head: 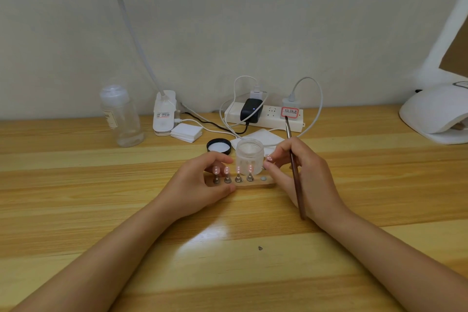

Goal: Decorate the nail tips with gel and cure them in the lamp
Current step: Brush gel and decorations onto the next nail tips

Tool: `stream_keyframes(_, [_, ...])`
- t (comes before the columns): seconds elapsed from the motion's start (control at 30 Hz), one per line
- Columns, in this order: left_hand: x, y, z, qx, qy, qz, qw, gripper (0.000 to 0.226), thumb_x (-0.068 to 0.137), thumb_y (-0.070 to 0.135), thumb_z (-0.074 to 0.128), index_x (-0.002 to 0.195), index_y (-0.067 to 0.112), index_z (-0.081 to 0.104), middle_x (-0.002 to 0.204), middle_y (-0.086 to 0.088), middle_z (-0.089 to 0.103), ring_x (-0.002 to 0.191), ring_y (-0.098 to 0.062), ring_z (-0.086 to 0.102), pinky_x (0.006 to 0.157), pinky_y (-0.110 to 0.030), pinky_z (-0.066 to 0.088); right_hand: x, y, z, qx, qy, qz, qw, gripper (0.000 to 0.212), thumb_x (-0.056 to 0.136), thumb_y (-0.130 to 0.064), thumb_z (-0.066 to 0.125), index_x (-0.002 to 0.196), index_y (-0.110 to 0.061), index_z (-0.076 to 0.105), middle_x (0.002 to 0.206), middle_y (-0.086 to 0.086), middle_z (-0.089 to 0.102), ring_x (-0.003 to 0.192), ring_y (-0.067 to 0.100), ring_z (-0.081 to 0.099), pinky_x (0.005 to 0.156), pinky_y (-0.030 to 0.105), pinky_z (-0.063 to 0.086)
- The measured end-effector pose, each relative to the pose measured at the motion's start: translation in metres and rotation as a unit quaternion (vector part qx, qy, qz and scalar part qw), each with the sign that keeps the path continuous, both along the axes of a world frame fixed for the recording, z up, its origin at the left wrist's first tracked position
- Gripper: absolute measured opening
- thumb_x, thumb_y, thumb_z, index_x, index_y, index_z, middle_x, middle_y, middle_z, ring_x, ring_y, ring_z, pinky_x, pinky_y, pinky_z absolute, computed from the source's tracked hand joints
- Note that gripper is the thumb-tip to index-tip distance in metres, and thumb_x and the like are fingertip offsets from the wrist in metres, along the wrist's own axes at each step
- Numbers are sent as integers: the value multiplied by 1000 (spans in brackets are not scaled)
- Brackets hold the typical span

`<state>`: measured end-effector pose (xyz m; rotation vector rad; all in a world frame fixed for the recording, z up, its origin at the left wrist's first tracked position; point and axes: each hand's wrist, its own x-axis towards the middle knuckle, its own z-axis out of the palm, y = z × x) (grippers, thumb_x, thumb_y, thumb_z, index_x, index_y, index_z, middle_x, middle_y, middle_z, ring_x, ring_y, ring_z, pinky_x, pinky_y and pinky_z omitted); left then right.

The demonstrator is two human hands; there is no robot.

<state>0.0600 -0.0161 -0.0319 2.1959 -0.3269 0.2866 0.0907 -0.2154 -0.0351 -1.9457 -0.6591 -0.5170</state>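
1. At the far left a clear plastic bottle stands on the wooden table, well apart from the work. It plays no part in this step and is best left there.
2. The left hand grips the left end of the wooden nail-tip stand, thumb at the near edge, fingers curled behind it. A firm downward hold is what this step seems to need, so the stand cannot slide.
3. Four pink nail tips sit upright on metal pegs along the stand. A fifth seat at the right end looks bare.
4. Just behind the stand is an open frosted jar, its black lid lying beside it to the left. It stays close for dipping.
5. The right hand holds a brown brush tucked along the palm, bristle end pointing away. Its fingertips pinch together near the bare seat; whether they hold a tip I cannot tell. Any tip should be seated straight before gel goes on.
6. The white curing lamp waits far right, opening toward the table.
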Motion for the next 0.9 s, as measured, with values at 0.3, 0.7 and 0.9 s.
stream_keyframes(0.3, [-7,-11,11,71,-202,26,976,31,70,44,73,95,26,67,95,15,62,91,-1,56,86,-30,39,-14,10,6,47,-19,33,998,38,76,-4,75,75,-32,49,83,-22,63,75,-5,61,65,7,44])
stream_keyframes(0.7, [-12,-21,11,-27,-191,36,981,23,67,35,66,90,34,67,68,29,64,73,-6,61,85,-21,36,-26,17,8,79,21,86,993,24,81,1,68,81,-19,56,83,-4,68,80,5,67,72,27,55])
stream_keyframes(0.9, [-14,-20,15,-75,-202,30,976,20,76,4,71,85,22,69,78,17,67,76,-1,63,70,-19,50,-28,17,16,81,23,123,989,14,88,-28,54,100,-33,58,82,-9,69,81,0,64,72,11,47])
